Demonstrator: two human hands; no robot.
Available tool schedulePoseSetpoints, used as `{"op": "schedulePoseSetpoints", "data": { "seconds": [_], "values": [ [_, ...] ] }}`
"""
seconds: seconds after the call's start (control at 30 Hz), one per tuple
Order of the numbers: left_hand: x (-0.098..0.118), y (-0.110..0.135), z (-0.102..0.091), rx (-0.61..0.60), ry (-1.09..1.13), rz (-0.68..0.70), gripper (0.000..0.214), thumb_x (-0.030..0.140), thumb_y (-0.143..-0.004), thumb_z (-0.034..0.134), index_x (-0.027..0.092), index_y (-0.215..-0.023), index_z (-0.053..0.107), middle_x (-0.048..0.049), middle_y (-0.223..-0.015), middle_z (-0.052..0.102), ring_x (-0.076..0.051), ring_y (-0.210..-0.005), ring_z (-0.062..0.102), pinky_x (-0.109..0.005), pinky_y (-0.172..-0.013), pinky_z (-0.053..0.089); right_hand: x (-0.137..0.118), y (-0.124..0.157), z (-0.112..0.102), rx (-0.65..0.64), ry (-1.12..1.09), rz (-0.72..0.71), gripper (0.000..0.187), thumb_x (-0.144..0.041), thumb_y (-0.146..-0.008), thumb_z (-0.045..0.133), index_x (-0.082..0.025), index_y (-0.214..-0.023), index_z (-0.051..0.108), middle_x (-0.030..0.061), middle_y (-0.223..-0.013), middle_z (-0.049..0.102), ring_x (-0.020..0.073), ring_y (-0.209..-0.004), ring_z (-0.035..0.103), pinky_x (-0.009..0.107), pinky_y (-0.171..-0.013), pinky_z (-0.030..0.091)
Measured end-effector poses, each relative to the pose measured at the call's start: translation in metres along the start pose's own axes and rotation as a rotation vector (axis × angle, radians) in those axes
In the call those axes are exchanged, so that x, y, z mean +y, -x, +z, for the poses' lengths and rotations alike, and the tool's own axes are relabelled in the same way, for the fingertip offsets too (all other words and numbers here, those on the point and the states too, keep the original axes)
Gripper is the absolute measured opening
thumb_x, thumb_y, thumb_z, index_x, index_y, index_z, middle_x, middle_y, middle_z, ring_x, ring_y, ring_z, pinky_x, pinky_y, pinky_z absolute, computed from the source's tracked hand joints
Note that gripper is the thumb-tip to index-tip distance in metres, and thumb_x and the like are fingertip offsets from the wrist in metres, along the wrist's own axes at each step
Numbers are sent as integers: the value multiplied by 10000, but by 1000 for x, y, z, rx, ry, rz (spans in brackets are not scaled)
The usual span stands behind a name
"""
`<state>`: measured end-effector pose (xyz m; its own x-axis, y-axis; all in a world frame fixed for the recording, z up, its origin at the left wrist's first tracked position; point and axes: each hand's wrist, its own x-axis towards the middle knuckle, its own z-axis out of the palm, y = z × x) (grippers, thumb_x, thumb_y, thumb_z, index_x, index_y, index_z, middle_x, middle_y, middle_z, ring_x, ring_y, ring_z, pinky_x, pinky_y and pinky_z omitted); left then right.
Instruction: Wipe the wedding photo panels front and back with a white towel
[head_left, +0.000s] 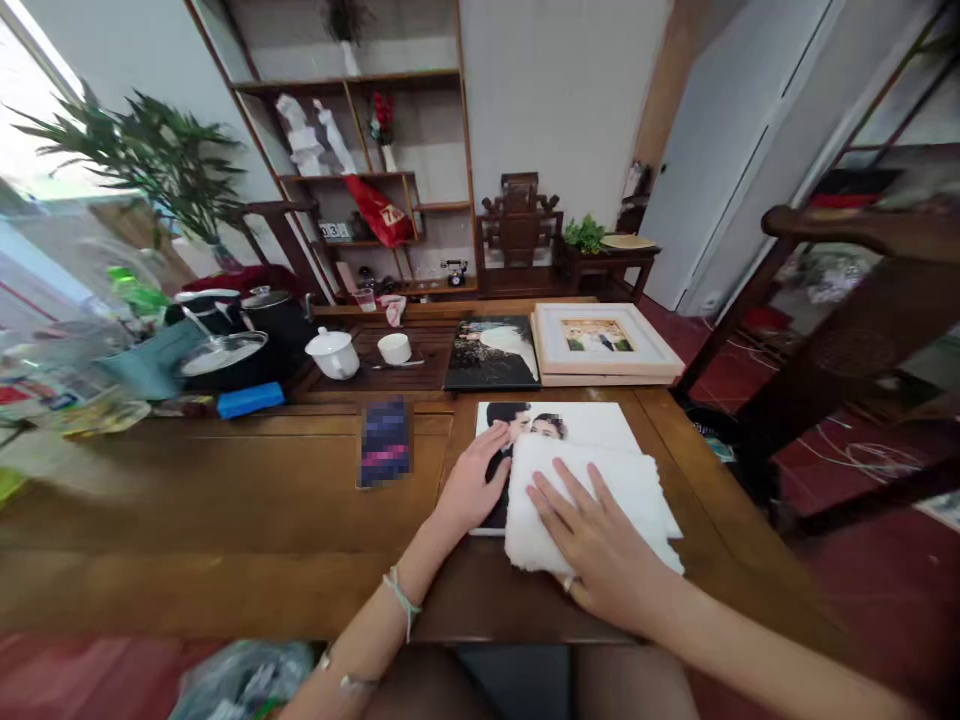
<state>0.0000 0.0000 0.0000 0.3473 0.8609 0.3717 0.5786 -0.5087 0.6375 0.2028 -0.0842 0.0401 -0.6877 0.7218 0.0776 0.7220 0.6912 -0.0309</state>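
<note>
A photo panel (600, 420) with a picture of two people lies flat near the front of the wooden table. Over its right and lower part is a folded white cloth (630, 490), which hides much of the picture. My right hand (589, 535) rests on the cloth with its fingers spread and a ring on one finger. On the panel's left side lies my left hand (476, 480), palm down and fingers stretched out. Left of the panel is a dark, blurred-out flat item (385, 442) on the table.
Behind the panel lie a dark photo panel (487, 360) and stacked pale frames (611, 345). To the left stand a white lidded bowl (333, 355), a white cup (394, 348), a black pan (225, 355) and a blue box (250, 400). A wooden chair (840, 330) is at right.
</note>
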Motion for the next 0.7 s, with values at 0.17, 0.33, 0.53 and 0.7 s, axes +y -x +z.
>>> {"op": "schedulePoseSetpoints", "data": {
  "seconds": [0.17,0.33,0.53,0.7],
  "values": [
    [-2,-1,2,29,5,4,393,191,-896,483,144,-1275,574,-122,-1395,522,-228,-1330,453,-442,-1143,332,22,-12,-4,12,1,83,709,-191,-763,514,-114,-1450,358,128,-1501,371,376,-1396,242,638,-1095,211],
    [-2,-2,3,52,6,21,373,192,-891,495,157,-1250,594,-118,-1374,544,-237,-1314,473,-446,-1133,351,20,-33,-2,28,83,201,652,-247,-812,533,-33,-1414,402,218,-1460,399,453,-1349,296,671,-1056,246],
    [-1,-3,0,21,2,27,412,154,-882,463,145,-1278,573,-121,-1391,526,-236,-1332,451,-449,-1137,344,-22,-15,2,61,83,23,768,-328,-772,610,28,-1411,375,281,-1454,370,478,-1363,244,663,-1079,216],
    [-1,-2,0,20,-2,20,404,165,-886,467,130,-1275,574,-132,-1391,524,-234,-1329,455,-447,-1136,344,-4,-7,-8,40,-89,2,672,-302,-787,564,-31,-1390,440,195,-1431,454,378,-1348,342,548,-1106,269]
  ]
}}
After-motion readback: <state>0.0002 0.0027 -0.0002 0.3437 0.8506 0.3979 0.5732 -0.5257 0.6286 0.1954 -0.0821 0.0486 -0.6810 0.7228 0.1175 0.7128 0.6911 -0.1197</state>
